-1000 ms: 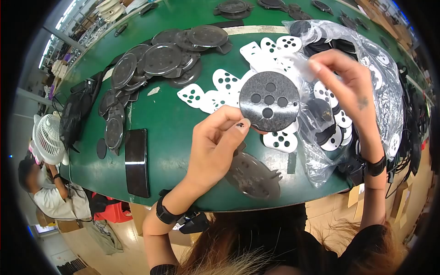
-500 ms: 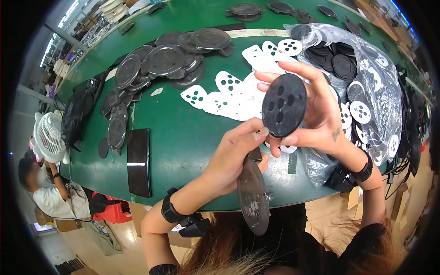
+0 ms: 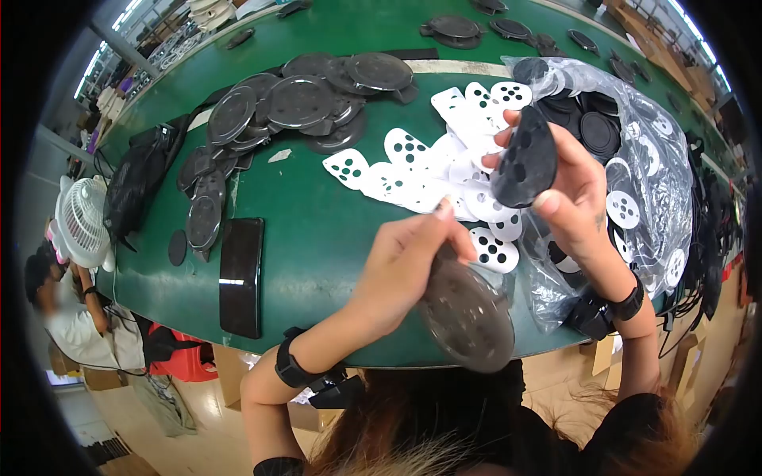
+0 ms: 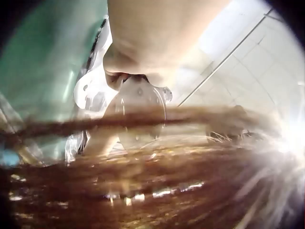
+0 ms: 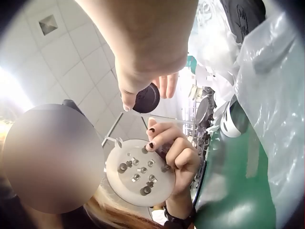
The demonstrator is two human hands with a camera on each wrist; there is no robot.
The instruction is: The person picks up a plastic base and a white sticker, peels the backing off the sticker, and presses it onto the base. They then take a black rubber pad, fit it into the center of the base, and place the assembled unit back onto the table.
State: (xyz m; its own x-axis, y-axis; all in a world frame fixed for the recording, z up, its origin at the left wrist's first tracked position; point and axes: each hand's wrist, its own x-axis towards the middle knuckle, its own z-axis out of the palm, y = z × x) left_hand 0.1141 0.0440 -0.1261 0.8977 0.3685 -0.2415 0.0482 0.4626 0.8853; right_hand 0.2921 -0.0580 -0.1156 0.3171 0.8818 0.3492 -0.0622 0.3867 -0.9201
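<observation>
In the head view my left hand (image 3: 405,266) grips a translucent dark disc (image 3: 468,316) by its edge, low over the table's front edge. The right wrist view shows small round posts on one face of this disc (image 5: 139,174). My right hand (image 3: 578,190) holds a black disc with holes (image 3: 525,163) between thumb and fingers, tilted, above the white cards. This black disc (image 5: 147,98) shows under the right hand (image 5: 147,71) in the right wrist view. Loose white pieces with black dots (image 3: 409,147) lie beyond the left hand. Hair covers much of the left wrist view.
Stacked dark discs (image 3: 302,103) lie at the back left. A dark rectangular object (image 3: 240,278) lies at the left beside a small black disc (image 3: 177,247). On the right is a plastic bag (image 3: 663,182) of black and white discs. Another person (image 3: 83,325) sits at far left.
The right hand first came in from the bag side, took the black disc from the left hand, and then moved it up and right. The translucent disc has swung out below the left hand.
</observation>
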